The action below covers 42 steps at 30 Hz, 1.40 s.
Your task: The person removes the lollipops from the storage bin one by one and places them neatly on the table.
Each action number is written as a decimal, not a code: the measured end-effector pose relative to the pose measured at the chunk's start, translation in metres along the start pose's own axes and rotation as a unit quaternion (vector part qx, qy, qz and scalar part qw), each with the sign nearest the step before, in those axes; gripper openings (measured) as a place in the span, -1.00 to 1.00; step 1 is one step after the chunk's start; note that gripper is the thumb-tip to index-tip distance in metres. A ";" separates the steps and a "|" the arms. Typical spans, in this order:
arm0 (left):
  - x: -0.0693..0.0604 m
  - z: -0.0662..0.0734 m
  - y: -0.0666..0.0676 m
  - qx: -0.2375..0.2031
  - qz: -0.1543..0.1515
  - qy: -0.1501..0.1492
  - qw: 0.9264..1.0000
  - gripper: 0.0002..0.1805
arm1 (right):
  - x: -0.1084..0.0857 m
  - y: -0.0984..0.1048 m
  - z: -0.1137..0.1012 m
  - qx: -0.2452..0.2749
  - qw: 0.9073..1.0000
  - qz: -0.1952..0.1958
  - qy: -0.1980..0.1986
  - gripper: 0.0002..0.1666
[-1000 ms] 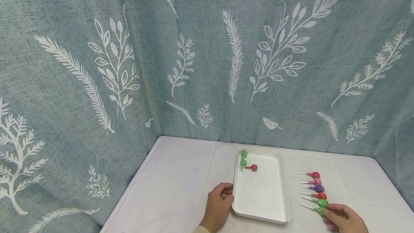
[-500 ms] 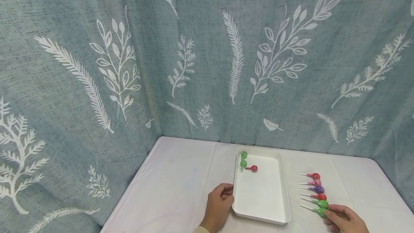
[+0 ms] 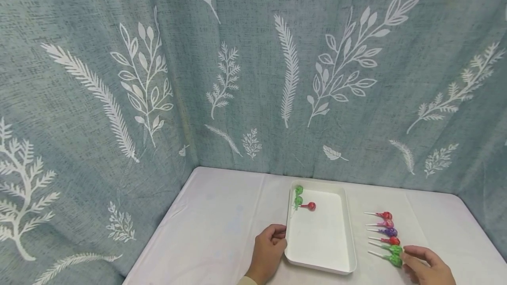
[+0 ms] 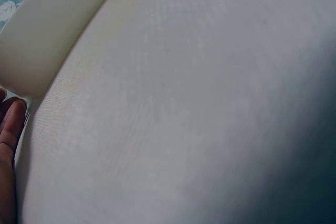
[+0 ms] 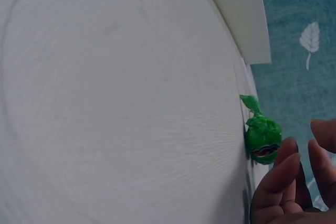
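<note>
My left hand (image 3: 266, 254) rests against the left outer wall of a white tray (image 3: 322, 236); its fingertips touch the tray's lower edge in the left wrist view. At the right, my right hand (image 3: 429, 267) is just beside the candy end of the nearest green lollipop (image 3: 395, 260), thumb and fingers apart, holding nothing. That lollipop lies at the front of a row with another green one (image 3: 395, 249), a red (image 3: 392, 241), a purple (image 3: 391, 232), a pink (image 3: 388, 223) and a far red one (image 3: 385, 215). Their sticks point left.
Inside the tray, at its far left, lie two green lollipops (image 3: 299, 200) and a red one (image 3: 311, 206). A white cloth (image 3: 222, 214) covers the table. Blue-green curtains (image 3: 253, 78) with white leaf patterns stand behind and at the left.
My right hand has let go of the nearest green lollipop and drawn slightly to the right. The lollipop stays in the row. My left hand has kept its place at the tray.
</note>
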<state>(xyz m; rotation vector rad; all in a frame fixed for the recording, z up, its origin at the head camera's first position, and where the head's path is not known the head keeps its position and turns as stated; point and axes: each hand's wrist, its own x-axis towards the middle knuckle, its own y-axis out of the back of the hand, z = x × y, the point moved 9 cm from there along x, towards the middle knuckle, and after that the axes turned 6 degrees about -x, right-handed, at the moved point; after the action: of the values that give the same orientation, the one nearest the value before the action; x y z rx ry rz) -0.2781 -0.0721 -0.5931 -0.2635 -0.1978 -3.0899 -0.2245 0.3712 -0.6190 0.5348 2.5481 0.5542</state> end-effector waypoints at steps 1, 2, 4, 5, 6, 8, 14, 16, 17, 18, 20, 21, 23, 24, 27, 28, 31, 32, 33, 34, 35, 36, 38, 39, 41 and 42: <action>0.000 0.000 0.000 -0.001 0.000 0.001 1.000 -0.66 | -0.001 0.001 -0.003 -0.004 1.000 -0.001 0.005 -0.44; 0.000 0.000 0.000 0.000 0.000 0.000 1.000 -0.66 | -0.001 0.002 -0.006 -0.007 1.000 0.000 0.009 -0.45; 0.000 0.000 0.001 0.001 0.001 0.001 1.000 -0.66 | -0.002 0.004 -0.012 -0.015 1.000 0.000 0.019 -0.45; 0.000 -0.001 0.001 0.000 0.000 0.001 1.000 -0.66 | -0.002 0.004 -0.015 -0.020 0.999 -0.002 0.025 -0.44; 0.000 -0.001 0.001 -0.001 0.000 0.000 1.000 -0.66 | -0.002 0.004 -0.018 -0.025 0.999 -0.004 0.029 -0.43; 0.000 -0.001 0.000 -0.003 0.001 0.001 1.000 -0.66 | -0.002 0.005 -0.022 -0.031 0.999 -0.007 0.035 -0.40; 0.000 -0.001 0.000 -0.013 -0.001 0.005 1.000 -0.65 | -0.004 0.003 -0.036 -0.047 0.996 -0.034 0.061 -0.29; 0.000 -0.001 0.000 -0.013 -0.001 0.006 1.000 -0.65 | -0.005 0.002 -0.041 -0.047 0.995 -0.043 0.072 -0.26; -0.001 0.000 0.000 -0.012 -0.001 0.007 1.000 -0.65 | -0.006 0.001 -0.043 -0.046 0.995 -0.047 0.074 -0.26; -0.001 0.000 0.000 -0.012 -0.001 0.006 1.000 -0.65 | -0.007 0.000 -0.045 -0.044 0.995 -0.051 0.075 -0.24; -0.001 0.000 0.000 -0.010 -0.001 0.006 1.000 -0.65 | -0.009 -0.002 -0.050 -0.040 0.994 -0.060 0.080 -0.21; -0.001 0.001 0.000 -0.008 0.000 0.006 1.000 -0.65 | -0.010 -0.004 -0.052 -0.037 0.994 -0.066 0.084 -0.20; -0.001 0.001 0.001 -0.005 0.000 0.006 1.000 -0.65 | -0.012 -0.007 -0.056 -0.035 0.993 -0.074 0.089 -0.18; -0.001 0.001 0.001 -0.005 0.000 0.005 1.000 -0.64 | -0.013 -0.009 -0.058 -0.035 0.992 -0.077 0.093 -0.18; -0.002 0.001 0.001 -0.002 -0.002 0.005 1.000 -0.65 | -0.017 -0.016 -0.065 -0.026 0.990 -0.087 0.111 -0.21; -0.002 0.001 0.001 -0.002 -0.002 0.006 1.000 -0.65 | -0.018 -0.018 -0.067 -0.023 0.989 -0.088 0.117 -0.22; -0.002 0.001 0.002 -0.003 -0.002 0.006 1.000 -0.65 | -0.021 -0.024 -0.071 -0.015 0.987 -0.092 0.128 -0.25; -0.002 0.000 0.002 -0.005 -0.003 0.006 1.000 -0.65 | -0.022 -0.026 -0.072 -0.012 0.987 -0.093 0.129 -0.28; -0.002 0.000 0.002 -0.005 -0.002 0.006 1.000 -0.65 | -0.023 -0.028 -0.072 -0.008 0.988 -0.091 0.127 -0.30; -0.002 0.000 0.001 -0.008 -0.002 0.006 1.000 -0.65 | -0.023 -0.030 -0.073 -0.004 0.988 -0.092 0.128 -0.31; -0.002 -0.001 0.001 -0.008 -0.001 0.005 1.000 -0.65 | -0.024 -0.032 -0.073 0.003 0.988 -0.091 0.127 -0.34; -0.002 -0.001 0.001 -0.009 -0.001 0.004 1.000 -0.65 | -0.026 -0.035 -0.075 0.010 0.987 -0.091 0.129 -0.38; -0.001 -0.002 0.000 -0.006 0.000 0.004 1.000 -0.66 | -0.028 -0.039 -0.078 0.022 0.987 -0.087 0.130 -0.43; -0.001 -0.002 0.000 -0.004 0.001 0.003 1.000 -0.66 | -0.030 -0.042 -0.079 0.026 0.987 -0.086 0.133 -0.45; -0.001 -0.002 0.001 0.001 0.002 0.002 1.000 -0.66 | -0.033 -0.046 -0.084 0.033 0.985 -0.085 0.146 -0.49; -0.001 -0.002 0.001 0.002 0.002 0.003 1.000 -0.66 | -0.035 -0.048 -0.086 0.034 0.984 -0.084 0.152 -0.50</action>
<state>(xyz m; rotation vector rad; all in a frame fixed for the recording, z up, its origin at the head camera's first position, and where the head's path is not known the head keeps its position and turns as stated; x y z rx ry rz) -0.2775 -0.0728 -0.5948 -0.2540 -0.2043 -3.0862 -0.2541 0.2903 -0.5592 0.2685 2.8757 0.5226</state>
